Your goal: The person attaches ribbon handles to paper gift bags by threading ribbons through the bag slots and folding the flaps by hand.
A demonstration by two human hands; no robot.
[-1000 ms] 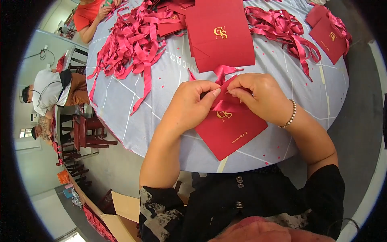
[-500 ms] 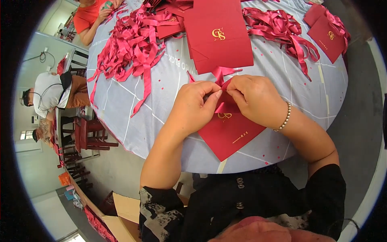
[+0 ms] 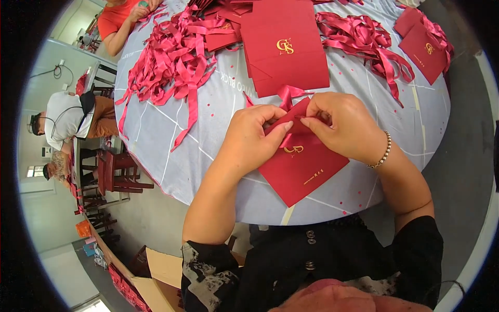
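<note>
A small red paper gift bag (image 3: 310, 169) with gold print lies slantwise at the table's near edge, its upper end between my hands. My left hand (image 3: 255, 136) is closed, thumb and fingers pinching the bag's upper edge on the left. My right hand (image 3: 347, 126) is also closed, its bent fingers gripping that edge on the right. A pink satin ribbon (image 3: 287, 95) sticks out beyond the edge, and another bit of it shows under my left thumb. My fingers hide part of the ribbon and how it is attached.
Beyond my hands lies a stack of red bags (image 3: 286, 49). A ribbon heap (image 3: 169, 62) is to its left, more ribbons (image 3: 358, 34) to its right. Red bags with ribbons (image 3: 423, 47) sit far right. A person in red (image 3: 117, 23) works across the round table (image 3: 208, 140).
My right hand has shifted right, away from my left thumb, and the bag's upper edge now shows between them. My left hand keeps its pinch.
</note>
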